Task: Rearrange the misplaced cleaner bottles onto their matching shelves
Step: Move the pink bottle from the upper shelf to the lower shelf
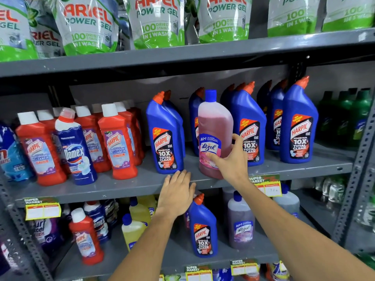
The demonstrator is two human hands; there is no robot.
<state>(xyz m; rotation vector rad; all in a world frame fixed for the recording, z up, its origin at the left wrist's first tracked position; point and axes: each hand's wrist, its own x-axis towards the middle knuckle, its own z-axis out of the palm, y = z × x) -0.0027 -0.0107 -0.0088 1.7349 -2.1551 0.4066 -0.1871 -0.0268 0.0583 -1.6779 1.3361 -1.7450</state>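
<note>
A pink Lizol bottle (213, 126) with a blue cap stands on the middle shelf (125, 185) among blue Harpic bottles (165, 138). My right hand (231, 159) wraps around its lower right side, thumb across the label. My left hand (176, 191) lies flat, fingers apart, on the front edge of that shelf, holding nothing. A Domex bottle (76, 147) stands among the red Harpic bathroom cleaners (119, 140) at the left. On the lower shelf, a blue Harpic (203, 228) and a red Harpic (86, 238) stand beside yellow (134, 228) and purple Lizol bottles (241, 222).
Ariel Power Gel pouches (89, 25) fill the top shelf. Green bottles (345, 116) stand at the far right of the middle shelf. Yellow price tags (42, 209) hang from the shelf edges. A grey perforated upright (359, 163) borders the right side.
</note>
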